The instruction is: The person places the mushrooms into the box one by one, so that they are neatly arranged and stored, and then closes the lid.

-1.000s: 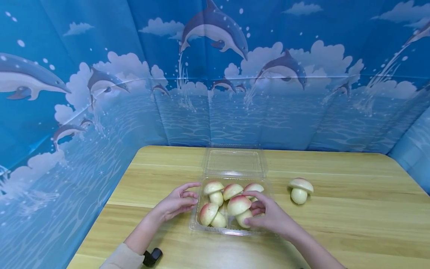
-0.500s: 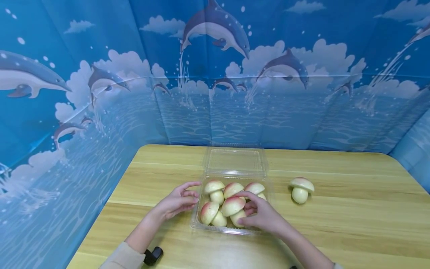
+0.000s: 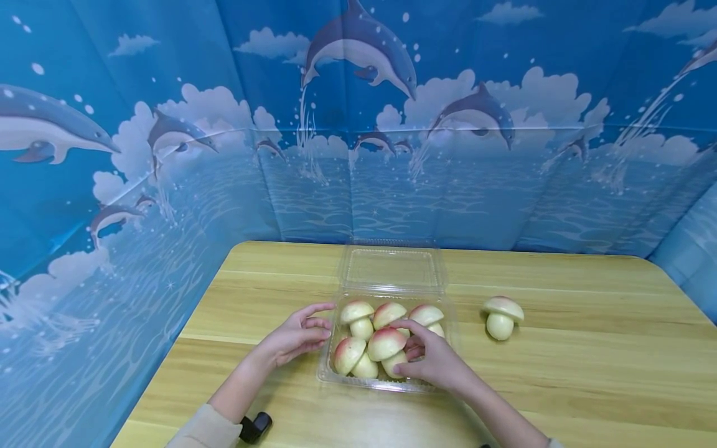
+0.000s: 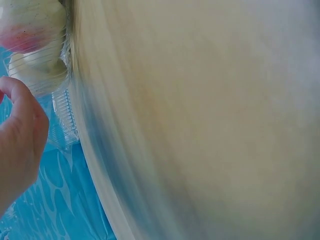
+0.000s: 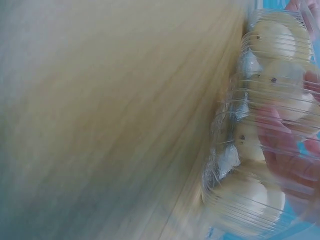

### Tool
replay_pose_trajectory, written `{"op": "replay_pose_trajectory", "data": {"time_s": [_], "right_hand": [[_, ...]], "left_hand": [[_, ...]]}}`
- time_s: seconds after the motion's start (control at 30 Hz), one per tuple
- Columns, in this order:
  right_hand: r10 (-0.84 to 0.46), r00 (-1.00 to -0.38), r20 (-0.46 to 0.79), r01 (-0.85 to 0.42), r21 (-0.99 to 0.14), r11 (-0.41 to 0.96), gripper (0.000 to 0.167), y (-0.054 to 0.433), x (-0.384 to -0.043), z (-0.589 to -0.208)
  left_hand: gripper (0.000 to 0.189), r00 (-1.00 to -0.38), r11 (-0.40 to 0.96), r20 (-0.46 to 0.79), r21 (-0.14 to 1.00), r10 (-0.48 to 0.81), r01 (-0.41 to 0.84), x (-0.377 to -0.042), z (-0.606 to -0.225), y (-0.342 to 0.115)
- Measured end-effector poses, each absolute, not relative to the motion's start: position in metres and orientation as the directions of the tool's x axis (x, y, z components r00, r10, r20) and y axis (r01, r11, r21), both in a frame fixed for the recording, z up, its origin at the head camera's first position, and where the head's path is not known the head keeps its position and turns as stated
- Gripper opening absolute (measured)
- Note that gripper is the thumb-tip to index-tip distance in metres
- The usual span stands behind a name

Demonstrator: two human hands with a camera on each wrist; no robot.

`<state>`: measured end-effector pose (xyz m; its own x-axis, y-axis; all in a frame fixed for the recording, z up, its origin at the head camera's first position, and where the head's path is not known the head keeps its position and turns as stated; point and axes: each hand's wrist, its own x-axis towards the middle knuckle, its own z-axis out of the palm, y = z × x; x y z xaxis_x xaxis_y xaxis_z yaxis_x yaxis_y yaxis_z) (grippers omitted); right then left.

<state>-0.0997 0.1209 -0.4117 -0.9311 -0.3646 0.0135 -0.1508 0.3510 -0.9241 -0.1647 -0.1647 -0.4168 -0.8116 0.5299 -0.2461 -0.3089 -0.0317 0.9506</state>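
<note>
A clear plastic clamshell box [image 3: 370,384] lies on the table with its lid folded back. Inside it sit several pale toy mushrooms with pink-tinged caps, among them a front-left mushroom [image 3: 348,354] and a back-left mushroom [image 3: 356,311]. My right hand [image 3: 434,361] pinches the front-middle mushroom [image 3: 386,343], thumb at the stem and fingers over the cap. Through the box's ribbed wall, the right wrist view shows the fingers [image 5: 282,145] beside the stems. At the box's left side my left hand [image 3: 297,339] is held with fingers loosely bent, fingertips right at the rim, holding nothing.
One more mushroom [image 3: 501,317] stands on the wooden table [image 3: 588,373] to the right of the box. The open lid [image 3: 392,269] reaches toward the table's back edge. A blue dolphin-print curtain [image 3: 313,199] hangs behind and at the sides.
My right hand has moved left and slightly down with the mushroom, which now sits beside the front-left one in the box. The left hand stays in place.
</note>
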Motion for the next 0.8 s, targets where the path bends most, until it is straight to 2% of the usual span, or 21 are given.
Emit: {"op": "replay_pose_trajectory", "data": {"time_s": [0.8], "right_hand": [[-0.362,-0.932,0.039,-0.172,-0.924,0.343,0.067,0.1187,-0.1013,-0.4121]], "left_hand": [[0.064,-0.807,-0.042,-0.238,0.950,0.541,-0.308,-0.1652,-0.4181,-0.1658]]}}
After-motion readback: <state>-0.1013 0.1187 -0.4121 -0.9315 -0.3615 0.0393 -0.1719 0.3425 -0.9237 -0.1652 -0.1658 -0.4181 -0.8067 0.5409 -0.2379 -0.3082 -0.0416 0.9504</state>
